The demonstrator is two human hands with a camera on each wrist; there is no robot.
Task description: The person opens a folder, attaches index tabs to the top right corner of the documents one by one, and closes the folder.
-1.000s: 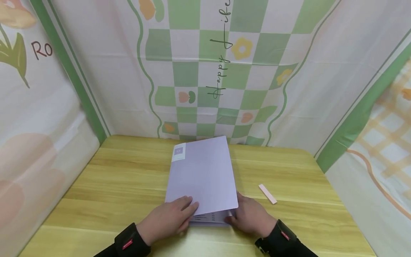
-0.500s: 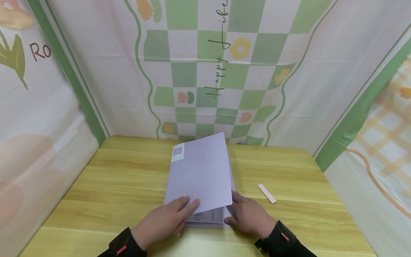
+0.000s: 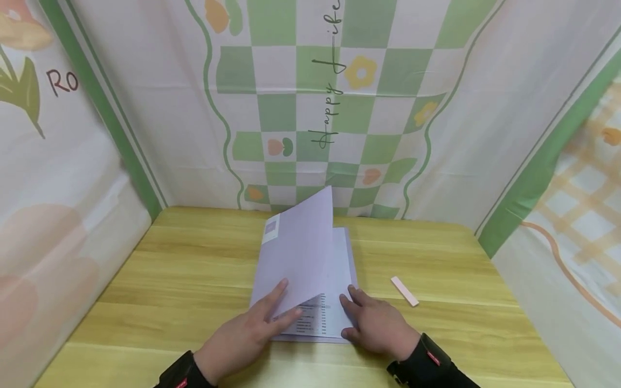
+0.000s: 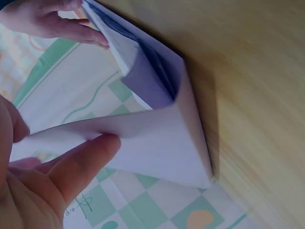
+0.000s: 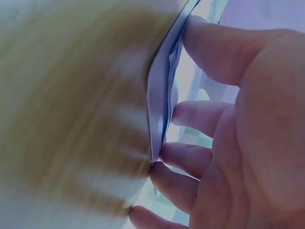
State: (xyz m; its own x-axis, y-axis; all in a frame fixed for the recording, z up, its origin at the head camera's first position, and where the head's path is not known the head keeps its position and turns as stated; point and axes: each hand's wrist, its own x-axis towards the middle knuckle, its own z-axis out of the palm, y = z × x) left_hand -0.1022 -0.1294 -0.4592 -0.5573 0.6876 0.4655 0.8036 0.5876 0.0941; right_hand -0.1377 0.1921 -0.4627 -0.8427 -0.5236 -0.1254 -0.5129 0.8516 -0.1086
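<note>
A light purple folder [image 3: 296, 253] lies partly opened in the middle of the table. Its front cover, with a white label [image 3: 271, 229] at the upper left, stands raised and tilts toward the left. Under it shows a printed page [image 3: 337, 275] with lines of text. My left hand [image 3: 240, 337] touches the cover near its lower left, fingers spread; in the left wrist view a fingertip [image 4: 112, 143] presses against the cover's outer face. Over the folder's right edge rests my right hand [image 3: 380, 323], fingers and thumb on the page and edge, as the right wrist view shows the fingers [image 5: 186, 183] along it.
A small pale pink strip [image 3: 404, 291] lies on the wooden table [image 3: 194, 269] right of my right hand. Patterned cloth [image 3: 320, 108] hangs behind the table and on both sides.
The cover has swung up and leftward, exposing more of the printed page. My left hand has shifted slightly left and its fingers have spread. The right hand's fingers now lie on the page.
</note>
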